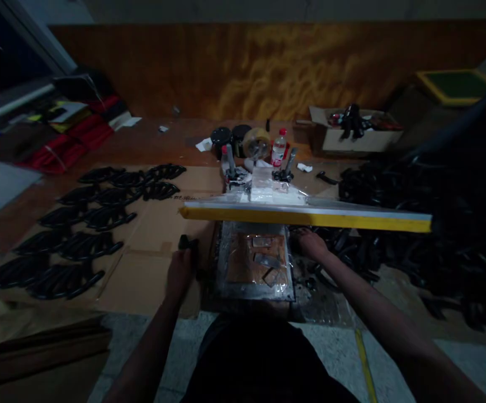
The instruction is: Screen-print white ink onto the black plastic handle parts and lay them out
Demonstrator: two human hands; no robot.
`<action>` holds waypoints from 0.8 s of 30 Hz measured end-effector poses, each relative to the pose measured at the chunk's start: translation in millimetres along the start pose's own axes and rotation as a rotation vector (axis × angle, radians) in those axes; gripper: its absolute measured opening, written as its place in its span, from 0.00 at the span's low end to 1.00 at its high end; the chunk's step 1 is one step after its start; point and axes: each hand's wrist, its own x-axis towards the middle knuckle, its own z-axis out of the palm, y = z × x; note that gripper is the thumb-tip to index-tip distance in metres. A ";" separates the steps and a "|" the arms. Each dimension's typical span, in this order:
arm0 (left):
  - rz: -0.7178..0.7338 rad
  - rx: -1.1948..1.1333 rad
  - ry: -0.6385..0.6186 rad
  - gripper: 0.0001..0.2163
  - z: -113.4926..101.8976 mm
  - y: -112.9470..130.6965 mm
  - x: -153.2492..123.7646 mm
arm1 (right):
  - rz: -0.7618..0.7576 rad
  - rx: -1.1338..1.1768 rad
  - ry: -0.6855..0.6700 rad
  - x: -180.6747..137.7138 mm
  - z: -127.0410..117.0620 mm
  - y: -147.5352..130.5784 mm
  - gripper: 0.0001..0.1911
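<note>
My left hand (179, 272) is closed round a black piece (188, 243), whose end sticks up above the fingers over the cardboard. Between my hands lies a plastic-wrapped board (234, 286) with small flat pieces taped on it. Just above the board, a white and yellow bar (310, 217) runs across the view. My right hand (313, 244) reaches to the board's right edge, beside a heap of black curved pieces (352, 246). Its fingers look curled, but shadow hides whatever is in them.
Black curved pieces (94, 246) lie in fanned rows on cardboard (154, 224) at left. Behind the bar stand two metal posts (289, 161), a tape roll (256, 143), dark jars (221, 139) and a red-capped bottle (279, 148). A filled carton (352, 141) sits back right.
</note>
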 end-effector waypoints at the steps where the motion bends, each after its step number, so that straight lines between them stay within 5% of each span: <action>1: -0.048 0.077 0.014 0.22 -2.7 -9.8 8.1 | -0.013 -0.009 -0.015 -0.1 9.6 12.2 0.19; 7: -0.060 0.253 -0.038 0.21 19.3 -35.1 16.4 | -0.063 -0.023 0.189 -20.1 50.8 37.6 0.22; 12: -0.005 0.377 -0.091 0.21 8.2 -25.4 21.9 | -0.035 0.126 0.375 -24.3 30.8 -5.0 0.24; 15: 0.071 0.273 -0.044 0.19 -13.4 12.3 30.6 | -0.230 0.165 0.308 -17.5 8.4 -54.0 0.23; 19: 0.326 -0.374 -0.049 0.19 -37.4 98.8 20.0 | -0.335 0.163 0.139 -6.3 -12.3 -103.6 0.19; 22: 0.469 -0.668 -0.106 0.20 -49.3 149.5 -7.1 | -0.309 0.177 0.086 -5.5 -16.1 -112.6 0.19; 24: 0.535 -0.781 -0.123 0.19 -53.8 159.4 -26.1 | -0.241 0.237 0.097 -10.7 -15.4 -101.2 0.18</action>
